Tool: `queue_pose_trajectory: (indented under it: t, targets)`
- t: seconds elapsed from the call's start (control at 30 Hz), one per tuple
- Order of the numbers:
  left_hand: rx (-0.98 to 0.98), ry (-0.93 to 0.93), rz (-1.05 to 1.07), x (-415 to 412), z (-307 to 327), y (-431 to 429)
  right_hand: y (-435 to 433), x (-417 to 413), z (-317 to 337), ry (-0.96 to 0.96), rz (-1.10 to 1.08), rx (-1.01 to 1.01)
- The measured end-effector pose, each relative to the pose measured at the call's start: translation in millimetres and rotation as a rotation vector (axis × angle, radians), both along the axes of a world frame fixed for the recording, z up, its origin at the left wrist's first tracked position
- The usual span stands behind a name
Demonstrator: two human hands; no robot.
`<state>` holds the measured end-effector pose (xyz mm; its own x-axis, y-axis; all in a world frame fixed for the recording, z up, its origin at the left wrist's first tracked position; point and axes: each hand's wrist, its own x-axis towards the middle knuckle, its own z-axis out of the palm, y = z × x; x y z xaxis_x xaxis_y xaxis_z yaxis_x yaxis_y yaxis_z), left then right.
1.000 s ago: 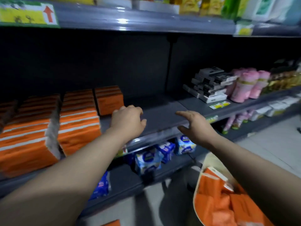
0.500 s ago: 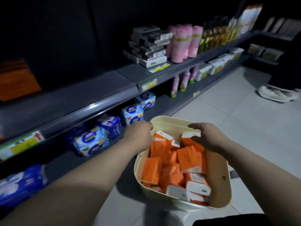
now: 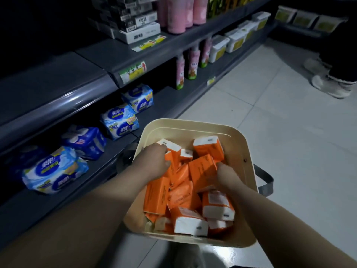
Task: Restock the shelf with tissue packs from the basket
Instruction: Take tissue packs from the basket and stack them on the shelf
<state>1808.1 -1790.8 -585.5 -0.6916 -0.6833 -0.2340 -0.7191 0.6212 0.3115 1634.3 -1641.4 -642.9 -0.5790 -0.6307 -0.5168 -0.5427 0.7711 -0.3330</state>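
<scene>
A cream basket [image 3: 195, 125] stands on the floor, holding several orange and white tissue packs [image 3: 179, 198]. Both my hands are down inside it. My left hand [image 3: 152, 161] has its fingers curled round an orange pack [image 3: 171, 147] at the basket's far left. My right hand [image 3: 226, 175] grips another orange pack [image 3: 201, 170] in the middle. The dark grey shelf [image 3: 58, 89] stretches along the left, with a bare stretch at its near end.
Blue wipe packs [image 3: 119, 121] lie on the lower shelf. Pink bottles [image 3: 174, 14], boxes and white tubs [image 3: 218, 48] fill the shelves further right. Another person's feet in light shoes [image 3: 330, 85] stand on the white tiled floor at the far right.
My hands left the shelf and dropped into the basket. They have now closed on tissue packs, and my view has swung down and right.
</scene>
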Motion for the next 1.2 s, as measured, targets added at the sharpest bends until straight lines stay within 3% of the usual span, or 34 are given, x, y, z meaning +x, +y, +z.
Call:
queue_pose_trajectory:
  t: [0.1, 0.27, 0.53, 0.8, 0.97, 1.2]
  targets:
    - [-0.010, -0.011, -0.016, -1, -8, -8, -4, 4, -19, -0.009, 0.065, 0.126]
    - [-0.015, -0.087, -0.079, -2, -20, -19, -7, -3, -6, -0.005, 0.055, 0.051]
    - [-0.142, -0.305, -0.428, -28, -40, -34, -8, -29, 12, -0.015, 0.050, -0.017]
    - [-0.200, -0.401, -0.405, -35, -52, -30, -14, -24, 42, -0.098, -0.039, -0.096]
    - [-0.371, -0.302, -0.434, -34, -32, -31, -19, -23, 64, -0.014, -0.044, -0.083]
    - [-0.162, -0.013, -0.179, 4, 32, -50, -30, -20, 124, 0.014, -0.088, -0.305]
